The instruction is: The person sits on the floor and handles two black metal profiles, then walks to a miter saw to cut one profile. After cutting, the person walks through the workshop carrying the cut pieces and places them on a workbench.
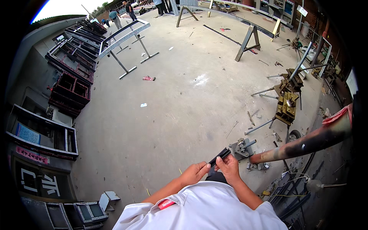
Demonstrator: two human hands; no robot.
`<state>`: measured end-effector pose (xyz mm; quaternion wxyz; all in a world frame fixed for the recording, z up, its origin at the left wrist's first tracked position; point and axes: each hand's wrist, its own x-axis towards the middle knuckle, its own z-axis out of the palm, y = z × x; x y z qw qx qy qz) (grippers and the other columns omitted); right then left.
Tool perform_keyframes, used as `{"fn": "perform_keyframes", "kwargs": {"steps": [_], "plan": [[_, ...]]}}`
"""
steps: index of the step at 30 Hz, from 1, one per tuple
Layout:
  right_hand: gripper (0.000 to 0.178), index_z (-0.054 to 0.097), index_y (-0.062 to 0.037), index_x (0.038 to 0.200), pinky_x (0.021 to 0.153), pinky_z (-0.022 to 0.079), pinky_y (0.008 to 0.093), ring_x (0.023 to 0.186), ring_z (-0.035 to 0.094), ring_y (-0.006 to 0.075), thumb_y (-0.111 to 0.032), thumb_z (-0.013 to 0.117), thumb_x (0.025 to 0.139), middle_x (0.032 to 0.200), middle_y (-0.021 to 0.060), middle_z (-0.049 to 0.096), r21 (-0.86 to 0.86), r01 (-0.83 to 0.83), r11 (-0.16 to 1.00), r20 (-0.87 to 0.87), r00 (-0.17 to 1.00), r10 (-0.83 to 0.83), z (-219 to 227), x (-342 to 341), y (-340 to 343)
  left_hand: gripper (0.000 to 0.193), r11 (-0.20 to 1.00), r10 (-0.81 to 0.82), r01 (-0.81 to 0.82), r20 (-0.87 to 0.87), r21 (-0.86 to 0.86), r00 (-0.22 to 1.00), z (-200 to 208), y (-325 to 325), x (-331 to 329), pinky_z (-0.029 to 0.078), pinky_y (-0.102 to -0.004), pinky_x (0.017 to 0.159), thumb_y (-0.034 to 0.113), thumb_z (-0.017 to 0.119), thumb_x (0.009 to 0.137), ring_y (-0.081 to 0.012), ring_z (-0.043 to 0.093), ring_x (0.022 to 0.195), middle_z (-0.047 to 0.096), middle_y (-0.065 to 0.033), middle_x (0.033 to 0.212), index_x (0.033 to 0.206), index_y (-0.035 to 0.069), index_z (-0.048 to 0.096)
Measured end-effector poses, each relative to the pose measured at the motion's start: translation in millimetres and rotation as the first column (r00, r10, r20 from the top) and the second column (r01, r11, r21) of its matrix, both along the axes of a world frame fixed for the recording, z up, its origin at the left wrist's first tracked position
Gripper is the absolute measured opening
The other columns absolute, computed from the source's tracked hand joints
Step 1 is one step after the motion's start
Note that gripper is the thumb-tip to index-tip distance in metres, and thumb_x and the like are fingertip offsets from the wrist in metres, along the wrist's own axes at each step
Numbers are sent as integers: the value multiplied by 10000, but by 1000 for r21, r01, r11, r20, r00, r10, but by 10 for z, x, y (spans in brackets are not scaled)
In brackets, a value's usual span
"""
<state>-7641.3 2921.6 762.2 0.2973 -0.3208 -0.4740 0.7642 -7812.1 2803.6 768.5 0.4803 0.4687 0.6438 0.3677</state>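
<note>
My left hand (194, 172) and my right hand (229, 167) meet in front of my chest, both gripping a short black strip-like piece (219, 155) that points up and to the right. The left fingers pinch its lower end; the right hand wraps around its middle. Just beyond the strip's tip a small grey metal bracket tool (242, 147) lies on the concrete floor.
A long rusty pipe (306, 142) slants in from the right. A yellow-brown metal machine (286, 102) with rods stands at right. Stacked window frames (71, 82) line the left. Metal trestles (130, 42) stand farther back, with several people (114, 18) in the distance.
</note>
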Motion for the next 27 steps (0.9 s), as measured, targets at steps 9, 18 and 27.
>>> {"fn": "perform_keyframes", "kwargs": {"steps": [9, 18, 27], "plan": [[296, 575, -29, 1127, 604, 599, 300, 685, 657, 121, -280, 695, 1026, 868, 58, 671, 60, 190, 980, 3, 982, -191, 175, -557, 2033, 461, 991, -82, 106, 253, -80, 964, 67, 1997, -682, 422, -294, 654, 449, 452, 1124, -97, 442, 701, 482, 52, 743, 915, 73, 618], [333, 593, 5, 1153, 659, 596, 288, 742, 647, 105, -276, 711, 1018, 924, 43, 640, -98, 339, 936, 26, 941, -338, -110, -1441, 3861, 454, 955, -234, 278, 314, -104, 920, -367, 4154, -1762, 375, -258, 595, 433, 454, 1124, -60, 416, 653, 462, 60, 717, 900, 71, 610], [309, 668, 2, 1089, 659, 585, 299, 754, 616, 93, -292, 720, 1012, 930, 38, 657, 12, 510, 860, -26, 860, -510, 236, -2466, 6040, 425, 896, -442, 443, 35, -22, 896, 120, 6751, -2895, 447, -315, 622, 411, 501, 1113, -125, 500, 661, 542, -23, 692, 915, 52, 612]]}}
